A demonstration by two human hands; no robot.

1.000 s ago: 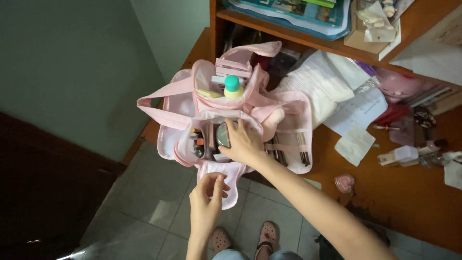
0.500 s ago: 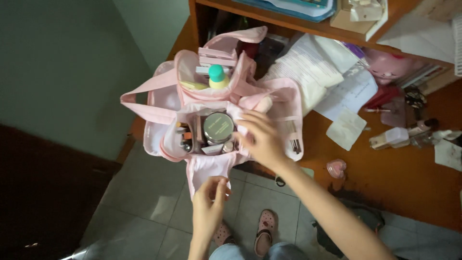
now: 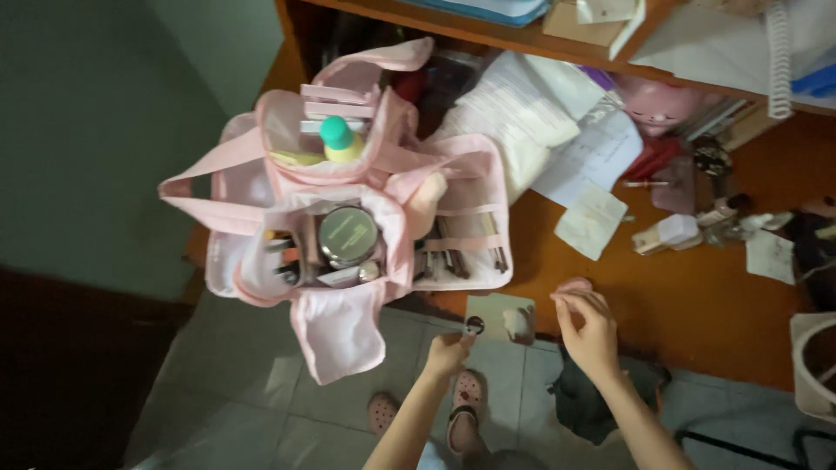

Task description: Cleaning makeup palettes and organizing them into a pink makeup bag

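My left hand point(image 3: 448, 352) is below the desk's front edge, its fingertips pinched on a small dark round object point(image 3: 475, 325) next to a pale card point(image 3: 500, 315) lying at the edge. My right hand point(image 3: 590, 327) is further right, fingers closed on a small pink heart-shaped case point(image 3: 571, 285) on the orange desk point(image 3: 697, 305). Both hands are away from the open pink organiser bag point(image 3: 453, 170). The bag holds a round grey-lidded jar point(image 3: 347, 235), a yellow bottle with a teal cap point(image 3: 337, 139), small tubes and a row of brushes point(image 3: 461, 251). Its front flap point(image 3: 338, 331) hangs over the desk edge.
Loose papers point(image 3: 557, 130) and a folded white slip point(image 3: 592, 219) lie right of the bag. Small bottles point(image 3: 670, 233) and clutter sit at the right, and a pink toy point(image 3: 657, 100) under the wooden shelf point(image 3: 522, 39). Below are a tiled floor, my pink sandals point(image 3: 466, 400) and a dark cloth point(image 3: 583, 400).
My right hand left the bag and moved right to the heart-shaped case. My left hand let go of the bag's flap and went to the small round object. The view shifted right.
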